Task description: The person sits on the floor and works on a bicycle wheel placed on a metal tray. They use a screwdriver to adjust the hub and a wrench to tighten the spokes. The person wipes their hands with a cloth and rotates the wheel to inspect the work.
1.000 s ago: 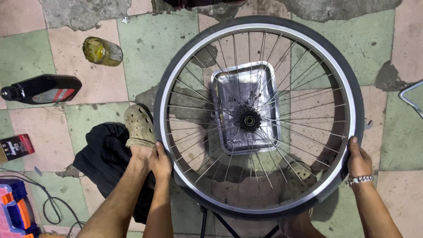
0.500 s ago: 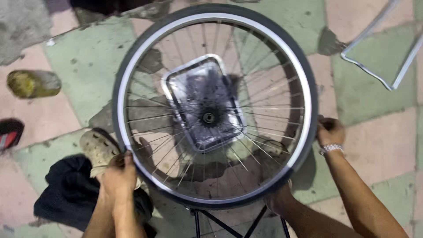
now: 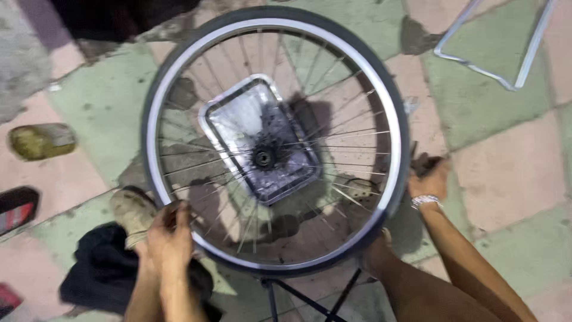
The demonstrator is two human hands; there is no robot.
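Both hands [image 3: 170, 238] on wheel [image 3: 396, 179] rim

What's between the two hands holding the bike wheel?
In the head view, spokes and the hub lie between left hand and right hand.

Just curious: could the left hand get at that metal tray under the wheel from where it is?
Probably not directly. The left hand grips the wheel rim, and the tray lies beneath the spokes, which look too close-set for a hand to pass.
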